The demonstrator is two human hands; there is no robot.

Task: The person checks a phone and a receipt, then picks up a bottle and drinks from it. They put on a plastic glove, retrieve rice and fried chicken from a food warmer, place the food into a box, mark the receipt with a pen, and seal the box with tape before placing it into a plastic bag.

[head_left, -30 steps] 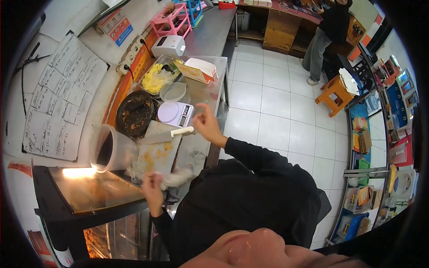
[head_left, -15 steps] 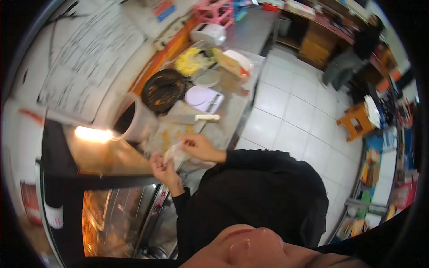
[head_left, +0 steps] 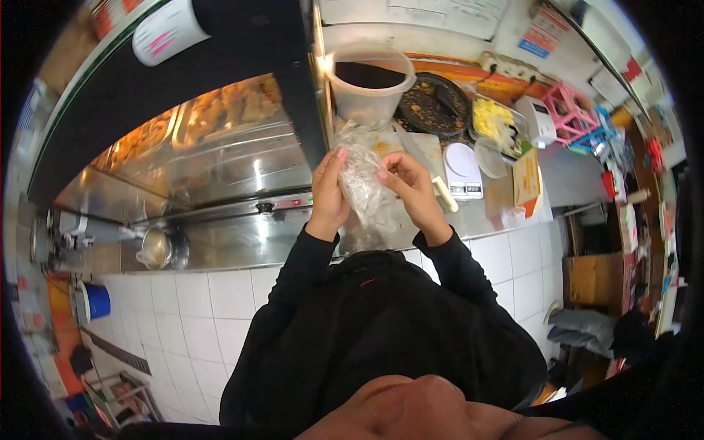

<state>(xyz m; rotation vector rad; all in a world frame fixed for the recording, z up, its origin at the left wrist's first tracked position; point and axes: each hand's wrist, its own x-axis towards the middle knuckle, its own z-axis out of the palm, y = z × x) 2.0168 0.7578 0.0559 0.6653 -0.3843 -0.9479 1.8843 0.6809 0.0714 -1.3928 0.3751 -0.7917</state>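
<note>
A crinkled clear plastic bag [head_left: 361, 182] is held up in front of my chest, between both hands. My left hand [head_left: 329, 196] is closed on its left side, with the thumb along the plastic. On the right edge, my right hand [head_left: 414, 192] pinches the bag between thumb and fingers. What the bag contains, if anything, I cannot make out. Just beyond the hands lies a cutting board [head_left: 425, 147] with food scraps. A knife with a cream handle [head_left: 444, 193] rests across it, beside my right hand.
A kitchen scale [head_left: 462, 163] sits right of the board. Behind are a clear bucket [head_left: 370, 95], a dark round pan [head_left: 433, 106] and a tub of yellow food [head_left: 493, 119]. At left stands a lit glass display case [head_left: 242, 154] with fried food. Another person's legs [head_left: 583, 330] show at right.
My view has swung left, bringing the display case and counter front into full sight. Both hands keep hold of the plastic bag, which appears more spread out now.
</note>
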